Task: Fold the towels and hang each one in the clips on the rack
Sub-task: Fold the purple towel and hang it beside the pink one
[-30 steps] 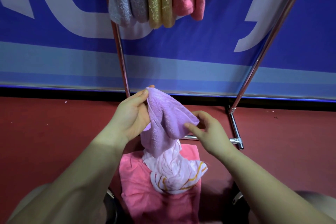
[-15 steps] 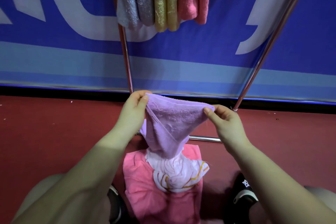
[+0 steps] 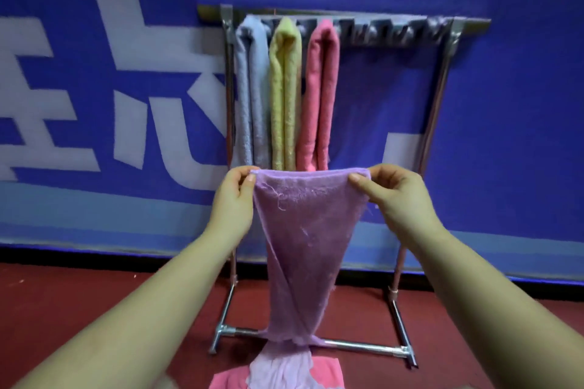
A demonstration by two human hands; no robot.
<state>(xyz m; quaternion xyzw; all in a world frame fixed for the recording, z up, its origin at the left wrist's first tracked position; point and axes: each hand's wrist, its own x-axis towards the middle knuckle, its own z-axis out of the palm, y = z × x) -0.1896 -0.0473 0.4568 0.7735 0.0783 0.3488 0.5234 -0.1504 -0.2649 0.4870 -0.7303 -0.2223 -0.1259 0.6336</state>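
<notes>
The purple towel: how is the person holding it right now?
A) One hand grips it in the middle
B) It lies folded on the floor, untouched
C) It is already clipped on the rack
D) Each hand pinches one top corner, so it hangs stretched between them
D: the left hand and the right hand each pinch a top corner of the purple towel, which hangs down in front of the rack.

Rack (image 3: 441,79) stood far, against the wall (image 3: 505,136). Three folded towels (image 3: 284,98) hung side by side at its left end. Held towel (image 3: 303,230) hung near, between left hand (image 3: 234,199) and right hand (image 3: 395,196), above a floor pile (image 3: 278,373).
</notes>
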